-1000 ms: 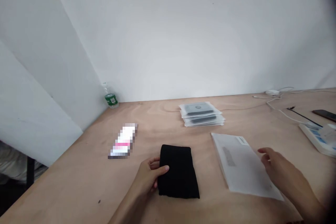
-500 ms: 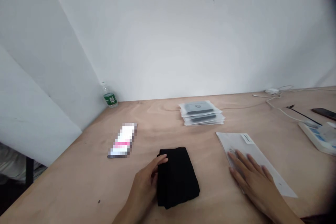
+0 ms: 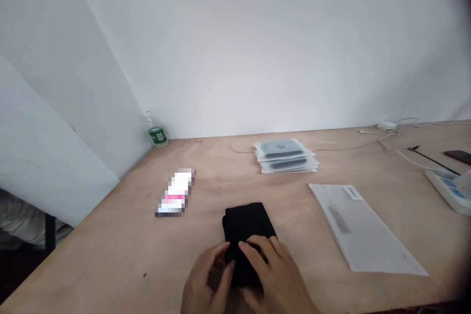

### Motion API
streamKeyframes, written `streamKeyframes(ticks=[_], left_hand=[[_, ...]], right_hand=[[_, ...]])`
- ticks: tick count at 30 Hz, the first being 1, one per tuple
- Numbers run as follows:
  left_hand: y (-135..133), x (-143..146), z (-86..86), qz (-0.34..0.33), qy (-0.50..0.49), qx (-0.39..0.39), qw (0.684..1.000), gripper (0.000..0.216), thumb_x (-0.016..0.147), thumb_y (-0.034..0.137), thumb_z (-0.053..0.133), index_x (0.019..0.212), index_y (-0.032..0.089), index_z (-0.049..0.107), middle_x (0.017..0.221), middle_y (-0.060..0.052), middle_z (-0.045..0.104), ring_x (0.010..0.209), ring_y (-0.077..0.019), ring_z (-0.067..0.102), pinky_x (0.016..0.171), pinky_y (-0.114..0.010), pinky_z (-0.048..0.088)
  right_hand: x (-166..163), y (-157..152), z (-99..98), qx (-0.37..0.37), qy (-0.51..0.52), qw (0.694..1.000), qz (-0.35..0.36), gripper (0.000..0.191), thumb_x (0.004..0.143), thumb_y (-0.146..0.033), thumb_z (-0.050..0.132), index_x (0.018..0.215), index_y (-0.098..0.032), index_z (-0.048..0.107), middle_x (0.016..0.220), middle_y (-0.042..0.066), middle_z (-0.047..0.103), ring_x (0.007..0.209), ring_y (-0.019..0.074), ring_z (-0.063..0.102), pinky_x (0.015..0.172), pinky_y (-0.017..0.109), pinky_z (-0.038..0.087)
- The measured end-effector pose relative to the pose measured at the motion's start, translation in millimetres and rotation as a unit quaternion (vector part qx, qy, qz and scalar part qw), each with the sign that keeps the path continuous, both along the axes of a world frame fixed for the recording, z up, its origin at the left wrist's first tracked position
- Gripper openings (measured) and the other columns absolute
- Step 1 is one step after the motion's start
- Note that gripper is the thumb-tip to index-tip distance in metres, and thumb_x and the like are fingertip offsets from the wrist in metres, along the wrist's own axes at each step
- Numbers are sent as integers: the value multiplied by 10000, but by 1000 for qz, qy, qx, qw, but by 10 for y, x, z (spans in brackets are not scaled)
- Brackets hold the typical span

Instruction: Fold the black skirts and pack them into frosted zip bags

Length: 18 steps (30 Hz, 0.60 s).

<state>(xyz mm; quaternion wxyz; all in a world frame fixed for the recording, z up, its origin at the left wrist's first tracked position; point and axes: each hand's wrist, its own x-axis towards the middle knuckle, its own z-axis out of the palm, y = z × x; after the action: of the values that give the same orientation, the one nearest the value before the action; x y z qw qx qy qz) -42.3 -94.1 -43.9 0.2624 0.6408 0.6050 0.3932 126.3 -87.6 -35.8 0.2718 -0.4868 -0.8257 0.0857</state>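
A folded black cloth (image 3: 246, 216) lies flat on the table in front of me. My left hand (image 3: 208, 274) is at its near left side, thumb and fingers closed on the edge. Over the near right part of the cloth is my right hand (image 3: 275, 272), fingertips bent down on the fabric and thumb at the near edge. The two hands cover much of the near half. To the right, untouched, lies a flat frosted plastic bag (image 3: 371, 230) with a small white label near its far end.
A stack of frosted bags with dark contents (image 3: 285, 157) sits by the wall. On the left are a phone (image 3: 176, 194) with a blurred-out screen and a bottle (image 3: 158, 135). A power strip (image 3: 447, 191), cables and a dark phone (image 3: 458, 157) lie at right.
My right hand has left the plastic bag and moved left onto the black cloth. My left hand has slid nearer along the cloth's left edge. The view has shifted slightly.
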Motion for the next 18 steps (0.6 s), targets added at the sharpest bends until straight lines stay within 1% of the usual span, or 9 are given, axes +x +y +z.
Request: streamKeyframes(ticks=[3,6,7,9,11,12,14,16,18], left_hand=[[-13,42,-10,-5,0,41,999,316,823,338,511,1115,220,541,968,-59,648,875,-180,629,768,-295,525],[-30,72,-20,-15,1,54,998,391,857,324,462,1236,233,420,987,-60,642,898,-172,630,768,-296,529],[-29,80,-25,-30,21,66,997,441,845,330,483,1265,238,382,1005,-64,639,908,-177,628,773,-304,529],[-13,89,-43,-74,93,116,986,593,756,367,599,1285,244,361,1047,-77,631,926,-210,621,777,-340,528],[16,89,-68,-108,178,173,963,650,656,362,691,1242,255,431,1054,-80,633,913,-243,618,750,-371,530],[31,87,-81,-115,207,195,952,594,646,334,698,1195,259,482,1029,-74,642,889,-245,622,722,-369,532],[50,79,-102,-107,225,220,943,401,697,247,649,1087,265,558,947,-51,660,833,-218,630,679,-334,529],[40,68,-106,-85,196,229,950,292,749,187,583,1030,264,577,899,-36,660,807,-184,629,679,-295,520],[-4,50,-89,-34,139,215,966,248,791,206,537,1032,256,568,911,-37,650,811,-169,626,706,-281,515]], right_hand=[[-64,31,-8,-43,56,997,8,422,690,-107,495,1091,-211,581,1008,77,640,886,255,587,753,414,498],[50,48,1,-93,197,976,-17,310,781,-110,418,1028,-200,582,947,65,646,859,191,603,746,315,502],[110,48,4,-106,250,961,-46,262,812,-154,421,1018,-201,575,945,62,645,853,180,607,729,286,504],[260,47,-2,-116,338,924,-132,202,834,-272,461,993,-199,563,940,64,642,836,180,613,686,258,509],[440,51,-27,-110,390,888,-217,238,810,-357,509,984,-198,548,942,68,637,828,193,616,648,254,511],[536,56,-46,-103,403,876,-245,268,793,-380,529,993,-201,535,951,70,634,839,200,615,648,258,511],[725,73,-94,-95,402,868,-276,328,771,-404,548,1034,-215,496,977,71,626,878,212,610,661,269,510],[887,89,-143,-95,368,877,-294,364,765,-410,541,1070,-231,456,978,66,626,901,214,610,688,284,506],[1009,96,-182,-101,304,896,-307,372,767,-400,521,1091,-241,435,959,56,637,892,214,618,707,299,496]])
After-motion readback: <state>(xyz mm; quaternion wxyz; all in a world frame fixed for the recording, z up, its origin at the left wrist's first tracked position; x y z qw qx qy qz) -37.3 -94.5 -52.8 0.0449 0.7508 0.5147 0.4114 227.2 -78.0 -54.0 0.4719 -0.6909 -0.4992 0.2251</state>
